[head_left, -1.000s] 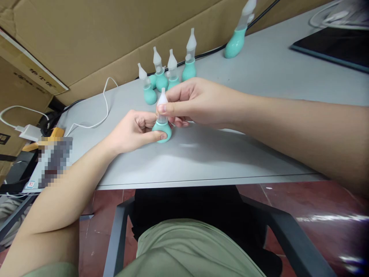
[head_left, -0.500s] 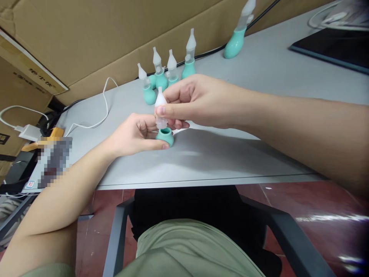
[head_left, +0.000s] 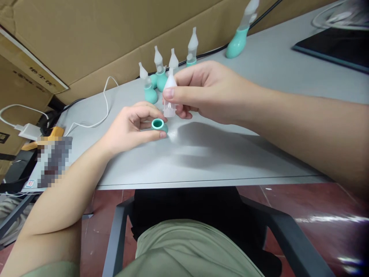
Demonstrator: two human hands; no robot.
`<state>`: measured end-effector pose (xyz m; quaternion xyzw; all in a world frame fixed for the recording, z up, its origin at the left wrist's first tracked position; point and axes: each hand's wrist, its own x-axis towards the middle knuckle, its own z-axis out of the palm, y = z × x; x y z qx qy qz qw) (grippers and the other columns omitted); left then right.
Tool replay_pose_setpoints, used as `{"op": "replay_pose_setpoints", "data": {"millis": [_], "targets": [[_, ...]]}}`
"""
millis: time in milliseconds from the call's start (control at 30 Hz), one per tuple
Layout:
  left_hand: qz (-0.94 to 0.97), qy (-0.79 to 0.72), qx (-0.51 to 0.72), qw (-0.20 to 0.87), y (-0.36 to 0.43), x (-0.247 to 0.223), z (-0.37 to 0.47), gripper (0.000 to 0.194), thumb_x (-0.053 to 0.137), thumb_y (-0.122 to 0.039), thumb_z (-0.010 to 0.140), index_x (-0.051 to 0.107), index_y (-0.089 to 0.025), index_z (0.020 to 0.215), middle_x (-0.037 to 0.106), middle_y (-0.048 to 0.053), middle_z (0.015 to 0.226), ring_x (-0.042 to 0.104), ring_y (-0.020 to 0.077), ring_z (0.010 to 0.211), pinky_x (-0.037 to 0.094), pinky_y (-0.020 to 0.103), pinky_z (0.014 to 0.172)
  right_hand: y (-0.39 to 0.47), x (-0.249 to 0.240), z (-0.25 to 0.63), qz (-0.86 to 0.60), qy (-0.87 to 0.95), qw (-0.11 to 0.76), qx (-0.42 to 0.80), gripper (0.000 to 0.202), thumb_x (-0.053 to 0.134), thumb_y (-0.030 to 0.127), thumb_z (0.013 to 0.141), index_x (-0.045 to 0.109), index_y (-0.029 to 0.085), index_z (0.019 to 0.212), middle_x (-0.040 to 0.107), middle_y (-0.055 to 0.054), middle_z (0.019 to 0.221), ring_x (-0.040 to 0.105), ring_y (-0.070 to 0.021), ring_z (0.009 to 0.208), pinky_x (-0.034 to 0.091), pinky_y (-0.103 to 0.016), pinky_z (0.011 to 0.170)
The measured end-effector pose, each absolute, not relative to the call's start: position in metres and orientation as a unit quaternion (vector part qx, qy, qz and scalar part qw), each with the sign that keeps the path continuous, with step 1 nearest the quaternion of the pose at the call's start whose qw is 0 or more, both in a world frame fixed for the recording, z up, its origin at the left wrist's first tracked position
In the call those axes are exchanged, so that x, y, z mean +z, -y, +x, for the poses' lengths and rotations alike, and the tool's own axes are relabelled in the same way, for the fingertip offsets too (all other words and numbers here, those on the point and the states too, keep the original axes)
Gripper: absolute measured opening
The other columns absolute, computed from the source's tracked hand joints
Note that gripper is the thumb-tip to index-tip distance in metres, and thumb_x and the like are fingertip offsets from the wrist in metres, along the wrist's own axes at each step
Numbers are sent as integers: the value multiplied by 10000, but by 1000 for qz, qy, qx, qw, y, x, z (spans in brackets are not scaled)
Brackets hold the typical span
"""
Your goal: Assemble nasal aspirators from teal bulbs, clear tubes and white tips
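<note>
Between the thumb and fingers of my left hand (head_left: 131, 129) is a teal rubber bulb (head_left: 163, 128), its round open mouth tilted up toward me. My right hand (head_left: 206, 92) pinches a nasal aspirator nozzle (head_left: 170, 109), a clear tube with a white pointed tip, held upright. The nozzle is up and to the right of the bulb's mouth, apart from it. Behind my hands stand several whole nasal aspirators (head_left: 150, 94), teal bulbs with white tips, some partly hidden by my right hand. Another aspirator (head_left: 238, 42) leans farther right.
A cardboard wall (head_left: 115, 34) rises behind the grey table (head_left: 173, 169). A white cable (head_left: 106, 104) runs across the left side near a white plug (head_left: 30, 132). At the far right lies a dark flat object (head_left: 334, 48). A black cable (head_left: 213, 52) follows the back edge.
My right hand has lifted the nozzle up and to the right, away from the bulb. My left hand has raised the bulb slightly and moved it left, turning its mouth more toward me.
</note>
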<state>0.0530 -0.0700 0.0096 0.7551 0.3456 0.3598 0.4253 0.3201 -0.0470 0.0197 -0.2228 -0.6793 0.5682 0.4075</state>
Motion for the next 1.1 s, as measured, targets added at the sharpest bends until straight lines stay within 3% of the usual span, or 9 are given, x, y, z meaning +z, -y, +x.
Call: {"op": "replay_pose_setpoints", "data": {"millis": [100,267,467,567,733,967,1033,1100], "targets": [[755,-373,375,388,66,9,51,263,1154,-272,784,1045,-274,1024,934,61,1125,886,235,1013,806,357,939,48,19,320,-230,696,392,556,691,1182,744,969,787,199,810,691,-31,794,591,-145,709,483,-307,650],[742,-441,411,293,49,12,37,364,1186,-354,785,1045,-254,1105,968,83,1151,888,258,1027,805,392,932,42,13,320,-247,708,378,543,570,1114,557,1100,775,202,811,675,-21,785,599,-147,729,482,-303,680],[750,-466,417,217,35,15,25,529,1223,-501,763,1007,-199,1141,946,101,1109,884,243,949,789,339,811,41,12,322,-242,716,365,543,621,1153,615,1031,750,209,790,677,-29,793,612,-165,755,486,-317,674],[762,-475,392,201,39,17,24,546,1213,-550,776,1020,-193,1141,953,113,1129,868,235,926,790,321,803,42,14,324,-243,729,355,532,552,1130,568,1065,792,205,822,711,-38,808,622,-168,750,480,-320,666],[775,-470,372,200,42,17,23,470,1076,-424,857,1025,-178,1255,970,135,1279,881,249,1036,801,307,875,38,10,321,-263,741,334,520,440,1080,478,1129,839,205,882,771,-53,845,671,-179,752,523,-317,668],[804,-486,299,171,21,5,12,654,930,-346,880,935,-184,1513,939,126,1362,855,260,1074,791,380,938,31,3,322,-266,749,313,519,442,1125,498,1093,866,201,893,830,-65,866,752,-182,760,612,-308,711],[809,-477,311,148,21,3,10,683,962,-371,906,900,-226,1570,917,130,1470,872,315,1246,790,442,1037,31,2,323,-248,754,322,516,475,1138,542,1075,864,207,878,820,-60,857,740,-181,763,600,-308,701],[817,-454,343,93,26,6,13,572,1006,-476,998,898,-269,1520,890,111,1547,826,348,1452,751,507,1198,33,1,323,-236,755,336,511,464,1137,552,1067,870,214,896,810,-56,865,724,-185,775,585,-313,692]]}}
